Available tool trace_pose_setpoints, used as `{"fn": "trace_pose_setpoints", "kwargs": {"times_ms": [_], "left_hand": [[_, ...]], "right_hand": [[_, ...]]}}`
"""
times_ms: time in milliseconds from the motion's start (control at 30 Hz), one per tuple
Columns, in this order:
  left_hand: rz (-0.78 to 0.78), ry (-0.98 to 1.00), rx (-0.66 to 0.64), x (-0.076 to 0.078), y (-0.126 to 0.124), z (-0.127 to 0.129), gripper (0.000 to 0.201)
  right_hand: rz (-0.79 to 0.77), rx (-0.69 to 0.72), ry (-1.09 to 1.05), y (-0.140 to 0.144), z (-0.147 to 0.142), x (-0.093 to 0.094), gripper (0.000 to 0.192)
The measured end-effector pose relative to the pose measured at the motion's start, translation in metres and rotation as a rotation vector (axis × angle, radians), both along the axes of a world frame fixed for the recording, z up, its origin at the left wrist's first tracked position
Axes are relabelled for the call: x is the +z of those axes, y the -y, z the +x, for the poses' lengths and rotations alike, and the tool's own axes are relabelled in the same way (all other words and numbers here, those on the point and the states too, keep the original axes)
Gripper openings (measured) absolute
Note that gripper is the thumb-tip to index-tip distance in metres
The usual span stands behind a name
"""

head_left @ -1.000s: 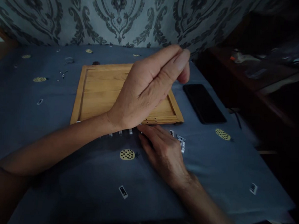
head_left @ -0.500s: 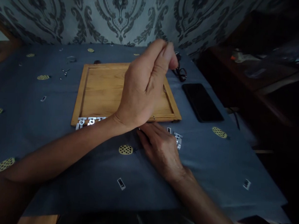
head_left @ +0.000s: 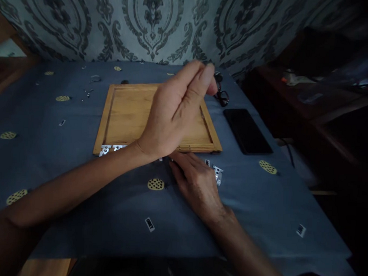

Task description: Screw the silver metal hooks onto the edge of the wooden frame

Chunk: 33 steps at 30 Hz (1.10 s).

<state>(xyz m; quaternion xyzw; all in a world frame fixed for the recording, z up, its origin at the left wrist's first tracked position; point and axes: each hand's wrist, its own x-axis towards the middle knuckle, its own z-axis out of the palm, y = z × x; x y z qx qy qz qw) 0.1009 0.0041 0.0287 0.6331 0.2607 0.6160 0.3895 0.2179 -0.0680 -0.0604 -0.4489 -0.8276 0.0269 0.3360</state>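
Observation:
My left hand [head_left: 173, 109] is raised above the front half of a framed wooden panel [head_left: 127, 115]. Its fingers are curled closed, and whatever they hold is hidden behind the hand. Lower down, my right hand [head_left: 197, 177] rests at the panel's front edge with its fingers drawn together. Its fingertips are partly hidden, so what they pinch does not show. Shiny metal hinge pieces [head_left: 117, 147] line the front left edge of the panel, partly covered by my left forearm. Another metal hinge piece [head_left: 218, 175] lies on the cloth just right of my right hand.
A black smartphone [head_left: 247, 131] lies right of the panel, with dark-framed glasses [head_left: 224, 98] behind it. Several small screws [head_left: 87, 94] and a small curved object [head_left: 95, 78] lie at the back left. Pineapple-printed blue cloth [head_left: 107, 216] covers the table; a patterned curtain [head_left: 152, 26] hangs behind.
The view has shifted slightly, so the panel sits a little lower and its left side further right. My left hand has tilted a little; my right hand stays at the front edge.

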Motion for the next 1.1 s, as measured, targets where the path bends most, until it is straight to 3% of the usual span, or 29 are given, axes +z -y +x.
{"fn": "trace_pose_setpoints", "kwargs": {"times_ms": [33,167,333,467,700,933,1100], "left_hand": [[-0.012,-0.056,-0.003,0.007,0.004,-0.004,0.029],[0.077,0.051,-0.038,0.025,0.009,-0.017,0.031],[0.119,0.106,-0.108,0.015,0.001,-0.015,0.03],[0.095,0.058,-0.074,0.008,0.003,-0.015,0.032],[-0.067,-0.172,0.022,0.018,0.014,-0.031,0.029],[-0.102,-0.162,0.032,0.027,0.018,-0.039,0.028],[-0.159,-0.082,-0.01,0.035,0.021,-0.042,0.038]], "right_hand": [[0.007,-0.002,-0.005,0.0,0.0,0.0,0.024],[0.015,0.002,-0.008,0.0,0.0,-0.003,0.023],[0.018,0.009,-0.005,0.0,0.002,-0.003,0.024],[-0.006,0.013,-0.013,0.0,0.003,-0.004,0.024],[-0.035,0.027,-0.048,-0.001,0.003,-0.004,0.025],[-0.096,0.011,-0.068,0.0,0.004,-0.002,0.027],[-0.161,-0.015,-0.109,0.001,0.005,-0.003,0.029]]}}
